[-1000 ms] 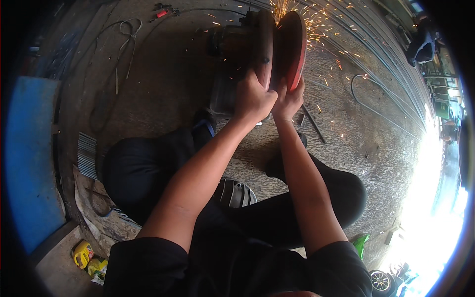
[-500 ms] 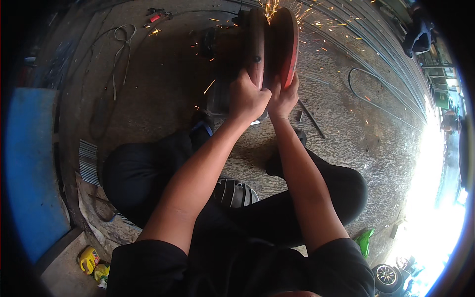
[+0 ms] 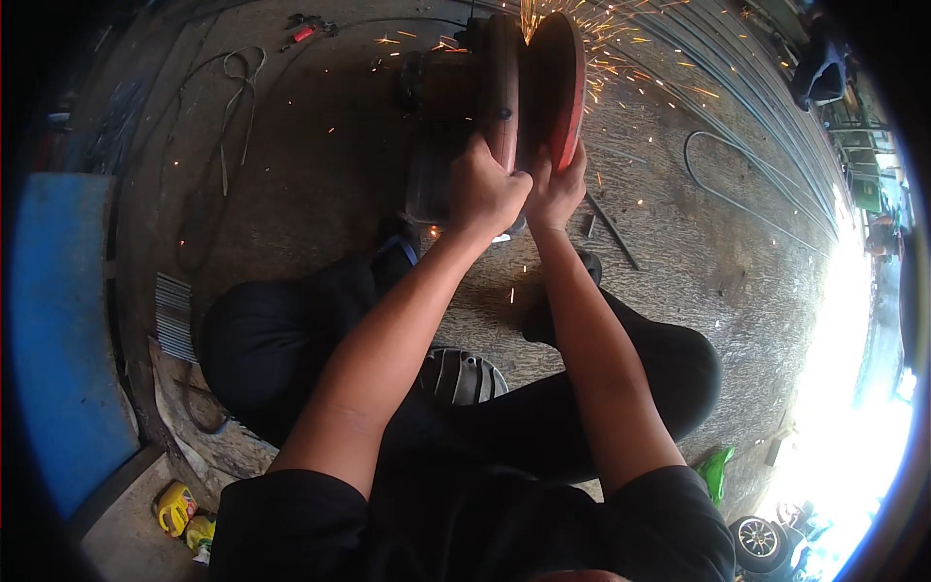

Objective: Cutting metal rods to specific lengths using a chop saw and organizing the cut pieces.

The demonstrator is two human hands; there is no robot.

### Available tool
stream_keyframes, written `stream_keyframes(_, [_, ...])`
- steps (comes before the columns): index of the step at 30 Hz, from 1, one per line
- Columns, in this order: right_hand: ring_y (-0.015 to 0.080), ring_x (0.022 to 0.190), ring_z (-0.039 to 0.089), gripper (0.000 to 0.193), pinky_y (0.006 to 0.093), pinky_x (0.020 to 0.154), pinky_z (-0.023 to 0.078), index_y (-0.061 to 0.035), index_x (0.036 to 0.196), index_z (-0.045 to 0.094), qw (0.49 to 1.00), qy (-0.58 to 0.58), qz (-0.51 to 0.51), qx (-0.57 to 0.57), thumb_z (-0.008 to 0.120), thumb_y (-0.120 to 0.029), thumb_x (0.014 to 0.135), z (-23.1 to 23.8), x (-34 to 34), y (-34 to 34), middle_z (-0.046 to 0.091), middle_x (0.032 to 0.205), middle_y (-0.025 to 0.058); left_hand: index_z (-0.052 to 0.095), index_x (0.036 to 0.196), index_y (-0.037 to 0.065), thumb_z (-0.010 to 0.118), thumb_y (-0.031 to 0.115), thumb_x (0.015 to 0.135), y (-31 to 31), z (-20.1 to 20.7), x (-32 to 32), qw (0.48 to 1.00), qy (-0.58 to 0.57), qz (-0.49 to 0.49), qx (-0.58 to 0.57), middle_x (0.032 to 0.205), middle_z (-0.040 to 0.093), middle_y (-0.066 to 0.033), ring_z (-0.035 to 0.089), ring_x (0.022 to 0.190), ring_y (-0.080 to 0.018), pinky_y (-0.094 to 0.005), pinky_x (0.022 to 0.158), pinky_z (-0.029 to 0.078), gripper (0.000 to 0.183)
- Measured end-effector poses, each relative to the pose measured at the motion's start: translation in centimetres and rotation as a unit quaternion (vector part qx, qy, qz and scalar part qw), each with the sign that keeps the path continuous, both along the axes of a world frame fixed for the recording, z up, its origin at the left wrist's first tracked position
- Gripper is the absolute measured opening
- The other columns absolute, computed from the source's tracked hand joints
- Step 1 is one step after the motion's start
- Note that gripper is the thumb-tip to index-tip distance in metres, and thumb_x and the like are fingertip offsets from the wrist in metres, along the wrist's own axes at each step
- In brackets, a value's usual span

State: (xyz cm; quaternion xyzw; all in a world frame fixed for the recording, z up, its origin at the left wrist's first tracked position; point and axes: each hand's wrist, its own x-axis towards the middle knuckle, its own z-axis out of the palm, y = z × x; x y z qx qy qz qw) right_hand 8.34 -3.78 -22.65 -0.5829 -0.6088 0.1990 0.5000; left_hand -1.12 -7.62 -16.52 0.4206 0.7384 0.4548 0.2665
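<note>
My left hand [image 3: 490,197] is closed round the lower end of a dull reddish curved piece [image 3: 501,92] with a small dark spot on its side. My right hand [image 3: 556,197] grips the bottom edge of a dark disc with a red rim [image 3: 572,97], standing upright just to the right. The left thumb reaches across to the right hand. A dark gap lies between the two round pieces; I cannot tell if they are joined. Sparks [image 3: 529,24] spray from the top of this gap. A dark power machine [image 3: 441,107] sits behind and left, partly in shadow.
Long metal rods [image 3: 737,126] lie at the far right, beside a bent rod [image 3: 690,160]. A short bar [image 3: 613,233] is near my right foot. A ribbed metal part [image 3: 464,378] lies between my legs. Red-handled pliers [image 3: 304,34] and a cord [image 3: 233,97] are far left.
The spark spray has shifted and spread more to the right at the top. Both hands and the round pieces stay almost in place.
</note>
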Motion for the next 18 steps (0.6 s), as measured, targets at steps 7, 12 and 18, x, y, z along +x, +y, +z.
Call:
stream_keyframes(7, [0.0414,0.097,0.061,0.051,0.0449,0.081,0.049,-0.0065,0.131,0.044,1.000,-0.004,-0.010,0.001,0.058,-0.027,0.087,0.24,-0.05,-0.06,0.062,0.109,0.0215,0.056,0.098,-0.002,0.065,0.006,0.064,-0.07,0.51,0.08,1.000,0.002,0.000,0.002,0.085,0.066,-0.0200,0.067,0.082,-0.0332,-0.0388,0.074,0.052,0.036])
stream_keyframes(12, [0.0415,0.096,0.062,0.051,0.0449,0.080,0.049,-0.0058,0.131,0.044,1.000,-0.002,-0.010,-0.002,0.059,-0.027,0.086,-0.10,-0.05,-0.07,0.063,0.108,0.0219,0.056,0.098,-0.002,0.065,0.005,0.064,0.01,0.11,0.04,1.000,-0.005,0.001,0.015,0.084,0.066,-0.0200,0.067,0.082,-0.0328,-0.0383,0.074,0.052,0.036])
stream_keyframes(18, [0.0413,0.096,0.062,0.051,0.0447,0.080,0.049,-0.0053,0.130,0.044,1.000,-0.003,-0.005,0.004,0.058,-0.027,0.086,-0.19,-0.03,0.01,0.062,0.108,0.0217,0.056,0.098,-0.003,0.065,0.005,0.064,-0.03,0.02,0.04,1.000,-0.003,-0.002,0.027,0.085,0.066,-0.0197,0.067,0.083,-0.0324,-0.0376,0.075,0.051,0.036])
